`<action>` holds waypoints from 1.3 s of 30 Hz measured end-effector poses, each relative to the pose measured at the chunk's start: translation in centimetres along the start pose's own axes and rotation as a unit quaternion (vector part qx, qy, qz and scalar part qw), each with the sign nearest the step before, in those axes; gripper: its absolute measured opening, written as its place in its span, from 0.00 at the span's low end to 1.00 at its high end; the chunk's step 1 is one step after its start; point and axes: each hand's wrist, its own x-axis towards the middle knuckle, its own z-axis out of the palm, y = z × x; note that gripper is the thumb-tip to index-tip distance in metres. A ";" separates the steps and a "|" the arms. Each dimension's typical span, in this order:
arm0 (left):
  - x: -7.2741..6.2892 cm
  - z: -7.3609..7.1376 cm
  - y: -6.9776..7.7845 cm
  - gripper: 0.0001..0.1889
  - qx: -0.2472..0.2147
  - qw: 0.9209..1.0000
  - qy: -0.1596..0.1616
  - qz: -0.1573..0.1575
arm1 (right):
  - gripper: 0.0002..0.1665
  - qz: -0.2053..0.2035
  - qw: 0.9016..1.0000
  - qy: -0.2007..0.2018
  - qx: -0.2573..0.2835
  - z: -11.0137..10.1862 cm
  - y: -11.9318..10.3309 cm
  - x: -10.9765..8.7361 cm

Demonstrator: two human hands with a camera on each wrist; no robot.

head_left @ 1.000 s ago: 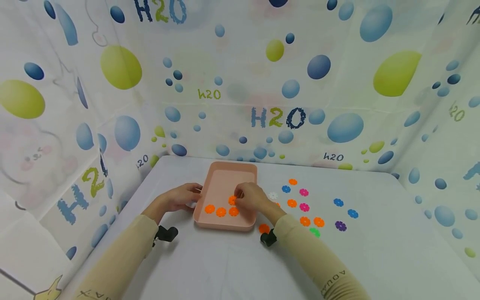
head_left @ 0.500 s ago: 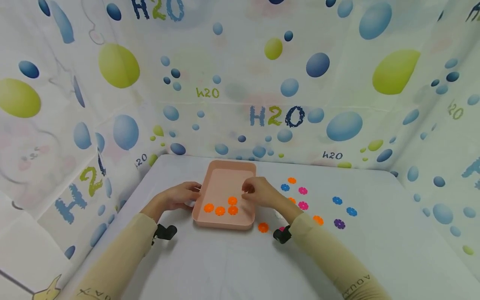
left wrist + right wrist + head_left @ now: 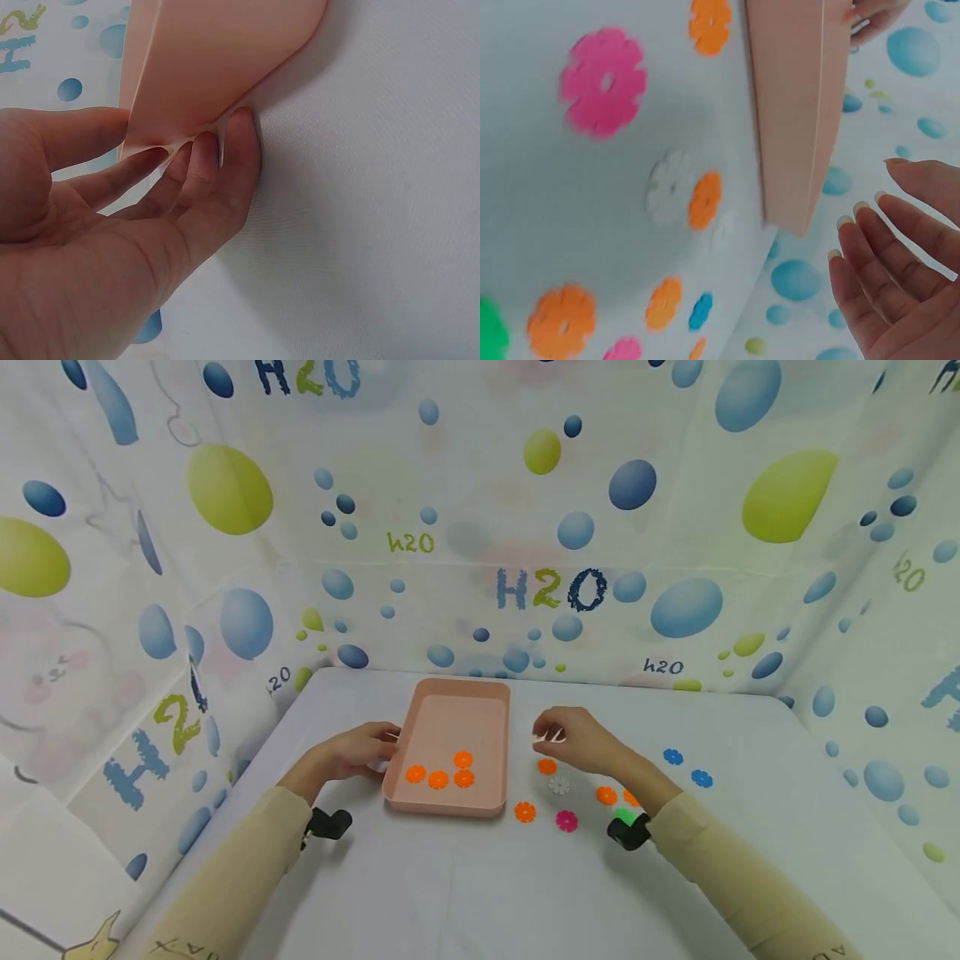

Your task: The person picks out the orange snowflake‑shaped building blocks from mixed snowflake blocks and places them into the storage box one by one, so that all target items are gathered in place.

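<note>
A pink tray (image 3: 461, 727) lies on the white table, with several orange flower-shaped discs (image 3: 438, 780) in its near part. My left hand (image 3: 358, 752) holds the tray's left side; in the left wrist view, thumb and bent fingertips touch its wall (image 3: 217, 60). Just right of the tray, my right hand (image 3: 581, 739) is over the table, its fingers loosely bent. The right wrist view shows this hand (image 3: 900, 262) with its fingers apart and nothing between them. Loose discs lie below it: orange (image 3: 547, 767), white (image 3: 558, 785) and pink (image 3: 567, 821). Part of the group is hidden behind the hand.
More orange discs (image 3: 607, 796) and a green one (image 3: 625, 816) lie near the right wrist's black camera (image 3: 628, 832). Two blue discs (image 3: 702, 778) are farther right. A patterned curtain (image 3: 450, 527) stands behind the table.
My right hand has left the orange disc in the tray and moved right, past the tray's right rim. The left hand stays at the tray.
</note>
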 end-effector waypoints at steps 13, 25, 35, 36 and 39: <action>0.1 0.3 -0.3 0.31 -0.004 1.000 0.003 0.001 | 0.11 0.061 0.998 0.015 -0.019 -3.2 5.2 -5.7; 0.2 0.4 -0.5 0.31 -0.001 1.000 0.009 -0.008 | 0.17 0.119 0.993 -0.019 0.000 -3.5 9.4 -9.9; 0.2 0.3 -0.3 0.31 -0.004 1.000 0.007 -0.001 | 0.16 0.132 0.991 -0.034 0.009 -3.5 10.0 -11.3; 0.2 0.2 -0.3 0.31 -0.005 1.000 0.007 0.000 | 0.16 0.137 0.990 -0.034 0.012 -3.5 10.1 -11.4; 0.2 0.1 -0.2 0.31 -0.005 1.000 0.006 0.001 | 0.17 0.140 0.989 -0.041 0.019 -3.4 10.2 -11.5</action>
